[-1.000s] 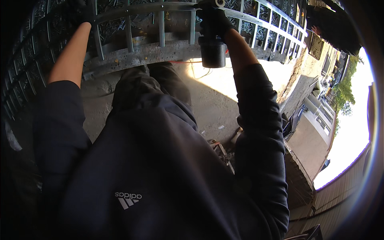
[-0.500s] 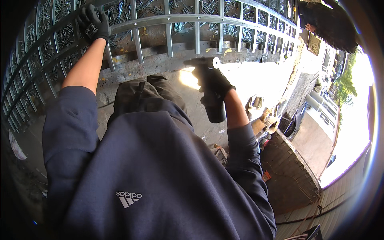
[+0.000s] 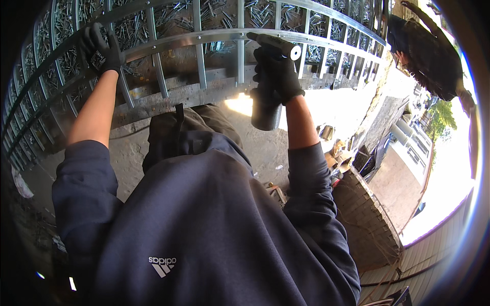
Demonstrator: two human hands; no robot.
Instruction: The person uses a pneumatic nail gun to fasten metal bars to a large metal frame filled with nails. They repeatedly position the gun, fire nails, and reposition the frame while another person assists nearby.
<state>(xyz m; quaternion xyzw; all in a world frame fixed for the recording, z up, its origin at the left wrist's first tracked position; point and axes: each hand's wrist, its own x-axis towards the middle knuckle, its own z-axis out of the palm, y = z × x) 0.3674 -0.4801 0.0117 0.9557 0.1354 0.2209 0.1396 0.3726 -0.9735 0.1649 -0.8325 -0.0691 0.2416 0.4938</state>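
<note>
A grey metal fence panel point(image 3: 219, 35) of upright bars and curved crosswise rails lies in front of me. My left hand point(image 3: 103, 53), in a black glove, rests on a rail at the left with its fingers stretched out. In my black-gloved right hand point(image 3: 278, 71) is a dark rivet gun point(image 3: 266, 111) with a thick cylindrical base. Its thin nose reaches the near rail beside a bar; whether it touches a rivet I cannot tell. Small round heads show where bars cross this rail.
Many thin metal pins point(image 3: 214, 14) lie scattered beneath the panel. At the far right another person point(image 3: 423, 56) in dark clothes has a hand near the panel's end. Cardboard boxes point(image 3: 339, 158) and a brown board wall point(image 3: 367, 219) stand to the right.
My right hand has carried the rivet gun forward, up to the near rail. My left hand stays on the panel, shifted slightly in view. The other person has moved a little.
</note>
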